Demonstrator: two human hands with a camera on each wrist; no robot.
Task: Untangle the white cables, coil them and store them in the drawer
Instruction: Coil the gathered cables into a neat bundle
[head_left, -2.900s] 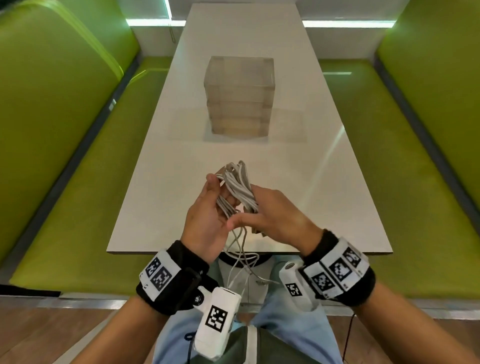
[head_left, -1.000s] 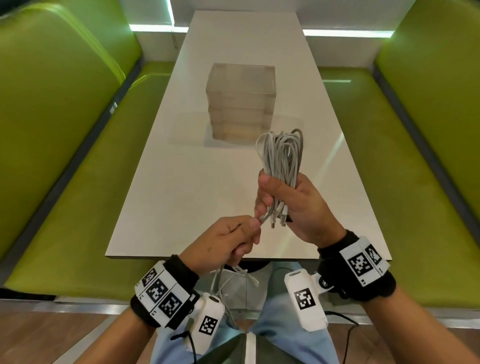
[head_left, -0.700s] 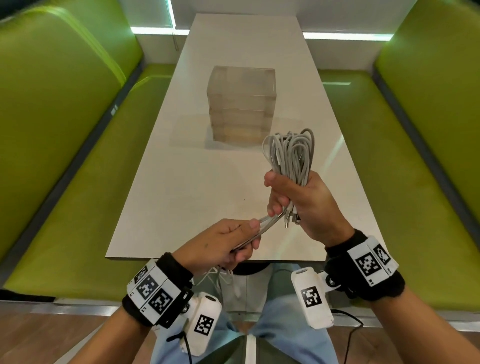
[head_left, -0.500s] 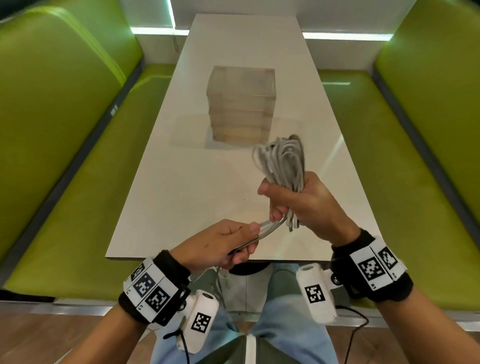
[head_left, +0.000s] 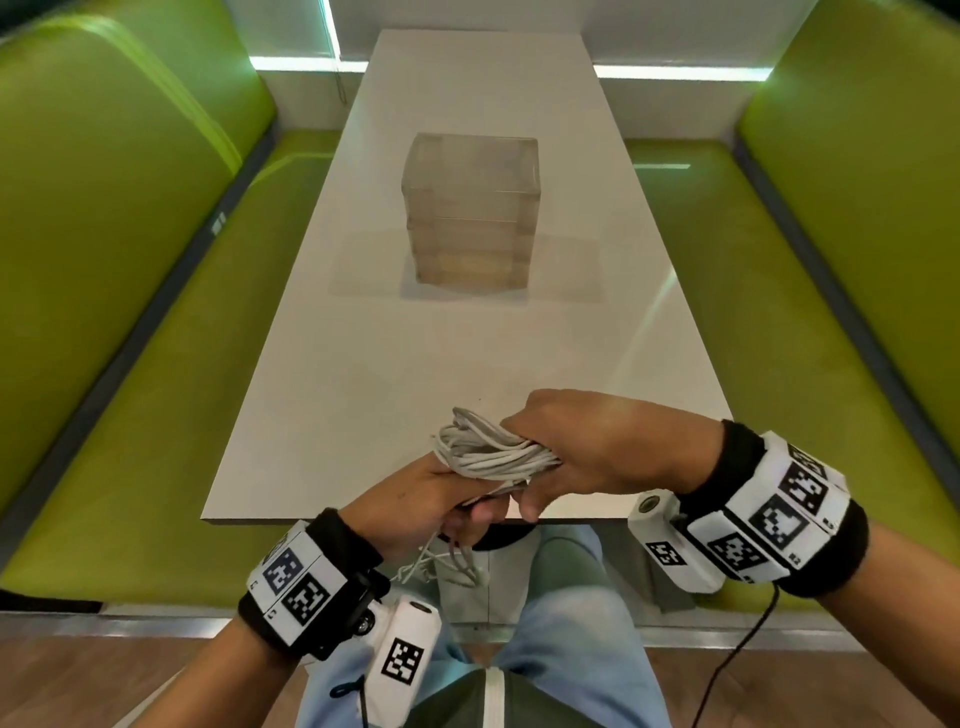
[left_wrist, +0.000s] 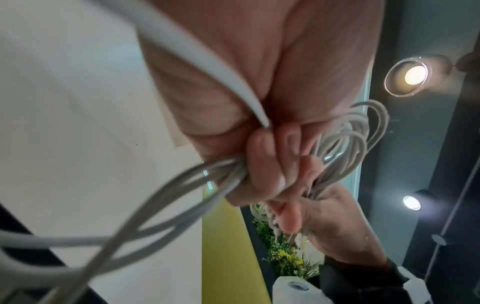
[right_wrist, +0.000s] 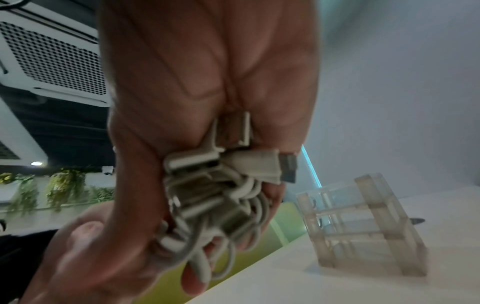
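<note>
White cables are sitting bunched over the table edge. The right hand is squeezing the loops; the left hand is gripping loose ends, which might knot.

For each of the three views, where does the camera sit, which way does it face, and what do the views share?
Head: worn high, facing forward and down over the white table; both hands and wrists show.
Left wrist: looks up along the left hand, which grips the white cables; ceiling lights behind.
Right wrist: looks along the right hand, which holds the bundle.
Shared: cables in all; head and right wrist show the clear drawer unit.
</note>
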